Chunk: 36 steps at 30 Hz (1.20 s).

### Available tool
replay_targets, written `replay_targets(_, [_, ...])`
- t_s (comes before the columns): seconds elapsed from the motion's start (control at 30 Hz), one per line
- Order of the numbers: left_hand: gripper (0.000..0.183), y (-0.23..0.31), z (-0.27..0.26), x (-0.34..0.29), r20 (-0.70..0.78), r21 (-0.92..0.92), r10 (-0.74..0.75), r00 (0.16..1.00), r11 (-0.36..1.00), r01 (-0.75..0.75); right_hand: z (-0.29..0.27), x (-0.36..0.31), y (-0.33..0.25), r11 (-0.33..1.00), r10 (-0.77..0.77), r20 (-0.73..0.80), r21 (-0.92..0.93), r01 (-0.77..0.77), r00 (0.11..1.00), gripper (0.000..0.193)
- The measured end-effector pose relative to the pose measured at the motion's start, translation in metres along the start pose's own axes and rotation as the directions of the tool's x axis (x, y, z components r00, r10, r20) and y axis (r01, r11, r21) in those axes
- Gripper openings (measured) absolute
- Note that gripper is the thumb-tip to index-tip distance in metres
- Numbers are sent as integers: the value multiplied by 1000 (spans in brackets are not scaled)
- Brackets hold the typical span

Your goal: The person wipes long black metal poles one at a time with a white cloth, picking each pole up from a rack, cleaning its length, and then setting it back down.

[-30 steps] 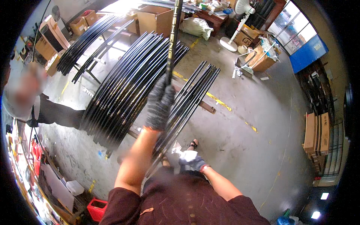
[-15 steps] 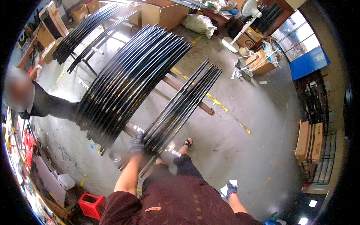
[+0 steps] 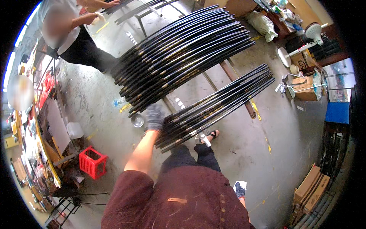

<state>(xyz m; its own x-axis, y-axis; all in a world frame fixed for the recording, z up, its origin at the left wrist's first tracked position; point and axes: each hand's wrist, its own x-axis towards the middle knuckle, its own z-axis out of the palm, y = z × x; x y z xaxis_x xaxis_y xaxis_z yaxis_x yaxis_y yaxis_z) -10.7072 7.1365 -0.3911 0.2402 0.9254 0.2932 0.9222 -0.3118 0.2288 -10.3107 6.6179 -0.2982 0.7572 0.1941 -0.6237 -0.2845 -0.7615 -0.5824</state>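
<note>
My left hand (image 3: 155,117), in a grey work glove, is over the near ends of a smaller group of long black rods (image 3: 213,103). It is smeared by motion, so its grip on them does not show. My right hand (image 3: 239,189), gloved too, hangs low at my right side, closed on a white cloth (image 3: 244,184) that could also be paper. Beyond the smaller group lies a wide row of similar black rods (image 3: 183,53) with brownish-gold bands. Dark rails (image 3: 237,82) run underneath both groups.
A small clear round dish (image 3: 137,120) is left of my left hand. A red plastic stool (image 3: 93,162) stands on the floor at left. Another person (image 3: 82,44) works beyond the wide row. A white fan (image 3: 301,47) and a cardboard box (image 3: 305,89) are at far right.
The view has turned left, so the rods lie flatter across the picture. My left hand has stayed near the rod ends and is now blurred. The white cloth remains in my right hand.
</note>
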Motion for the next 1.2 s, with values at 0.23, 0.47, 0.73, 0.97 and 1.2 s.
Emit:
replay_targets(0.23, [77, -93, -65, 14, 271, 106, -639, 720, 763, 638, 18, 1, -39, 995, 52, 78, -91, -45, 996, 48])
replay_targets(0.47, [53, -117, -52, -7, 256, 162, -438, 862, 898, 408, 42, 0, -67, 999, 20, 99, -27, -17, 995, 45])
replay_targets(0.73, [18, -60, -141, -6, 457, -20, -46, 888, 998, 62, 104, 27, -115, 972, -164, 151, 193, 134, 975, 43])
replay_targets(0.97, [22, 104, -181, 25, 443, -184, 306, 843, 951, -249, 286, -68, -299, 747, -330, 660, 619, -241, 675, 51])
replay_targets(1.2, [18, 131, -184, 21, 614, -261, 343, 711, 938, -227, 294, -75, -382, 697, -266, 192, 715, 51, 945, 27])
